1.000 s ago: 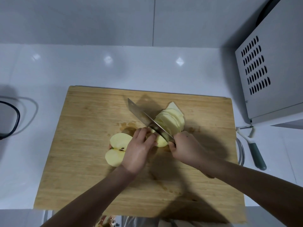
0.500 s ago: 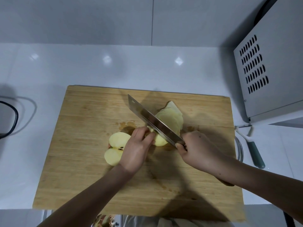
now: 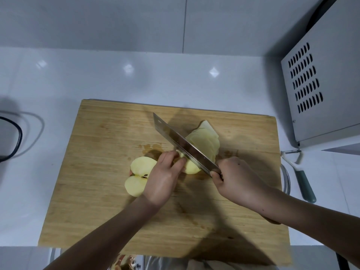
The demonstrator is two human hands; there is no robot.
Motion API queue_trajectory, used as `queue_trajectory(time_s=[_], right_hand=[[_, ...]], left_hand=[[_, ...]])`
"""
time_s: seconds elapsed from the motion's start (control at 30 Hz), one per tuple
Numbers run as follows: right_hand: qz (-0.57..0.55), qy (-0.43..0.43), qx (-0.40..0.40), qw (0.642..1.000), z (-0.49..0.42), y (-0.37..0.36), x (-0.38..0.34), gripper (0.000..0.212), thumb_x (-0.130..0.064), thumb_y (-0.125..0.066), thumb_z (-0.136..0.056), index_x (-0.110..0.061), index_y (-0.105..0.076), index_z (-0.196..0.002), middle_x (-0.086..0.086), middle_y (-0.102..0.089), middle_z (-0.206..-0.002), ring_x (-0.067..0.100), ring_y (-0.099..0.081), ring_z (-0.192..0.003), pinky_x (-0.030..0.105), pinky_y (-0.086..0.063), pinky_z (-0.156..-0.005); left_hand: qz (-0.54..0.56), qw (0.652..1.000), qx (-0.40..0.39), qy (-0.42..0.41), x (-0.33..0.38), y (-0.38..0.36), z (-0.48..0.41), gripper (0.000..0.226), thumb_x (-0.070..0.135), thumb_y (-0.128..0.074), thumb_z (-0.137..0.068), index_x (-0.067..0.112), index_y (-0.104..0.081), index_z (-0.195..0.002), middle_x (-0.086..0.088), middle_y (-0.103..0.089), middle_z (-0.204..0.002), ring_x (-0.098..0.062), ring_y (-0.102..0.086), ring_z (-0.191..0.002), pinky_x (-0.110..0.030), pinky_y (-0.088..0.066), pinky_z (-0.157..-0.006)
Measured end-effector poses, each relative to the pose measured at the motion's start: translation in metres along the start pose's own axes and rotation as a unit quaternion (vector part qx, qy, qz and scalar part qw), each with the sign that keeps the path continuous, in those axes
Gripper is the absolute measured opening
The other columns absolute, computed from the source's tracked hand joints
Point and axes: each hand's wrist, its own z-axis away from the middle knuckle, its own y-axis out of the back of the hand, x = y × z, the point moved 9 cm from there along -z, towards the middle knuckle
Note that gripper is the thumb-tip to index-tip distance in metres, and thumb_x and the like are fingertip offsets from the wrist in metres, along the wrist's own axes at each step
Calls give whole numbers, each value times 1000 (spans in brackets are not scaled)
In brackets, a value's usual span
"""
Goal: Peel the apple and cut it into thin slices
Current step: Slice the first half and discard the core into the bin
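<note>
Knife (image 3: 181, 143) lies angled across the board (image 3: 109, 172), tip far-left, handle near-right, edge down on the apple piece (image 3: 191, 168). Our right hand (image 3: 237, 180) is wrapped round the handle, fingers curled tight and close up to the blade, prob. for control on thin cuts. Our left hand (image 3: 163, 178) holds the apple piece from the left, fingertips curled down on top and tucked just beside the blade's flat. We judge that stops the piece rolling and keeps the tips clear of the edge. Slices (image 3: 206, 141) lean in a fanned stack on the blade's far-right side, touching it or nearly; can't tell which. Apple half (image 3: 143, 164), cut face up w/ core and seeds showing, waits just left of the left hand, partly hidden under the palm, handy for the next turn. Peeler (image 3: 303, 182) lies on the counter (image 3: 97, 78) off the board's right edge, well apart from the work. The flesh looks pale nearly all over, so peeling seems done. Reddish peels (image 3: 124, 262) show below the board's near edge, too cropped to say what holds them. Task approx. past halfway, we reckon: a short piece is under the knife, then the half. Risk: as the piece shrinks, the fingertips get less room from the blade.
</note>
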Motion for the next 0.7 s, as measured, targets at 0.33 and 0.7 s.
queue_trajectory(time_s=[0.33, 0.7], right_hand=[[-25, -21, -14, 999, -32, -32, 0, 25, -22, -45, -94, -12, -54, -73, -3, -48, -63, 18, -59, -67, 27, -42, -56], [-30, -3, 21, 999, 0, -1, 5, 25, -27, -46, -93, -15, -52, -71, -5, -47, -60, 13, -49, -55, 17, -28, -43]], left_hand=[[0, 1000, 10, -3, -5, -4, 3, 22, 15, -55, -82, 15, -46, -102, -17, -60, -100, -26, -49, -94, -35, -54, -64], [-4, 1000, 1, -4, -2, -1, 0, 23, 17, -51, -85, 6, -61, -102, -17, -61, -98, -28, -54, -91, -35, -54, -69]])
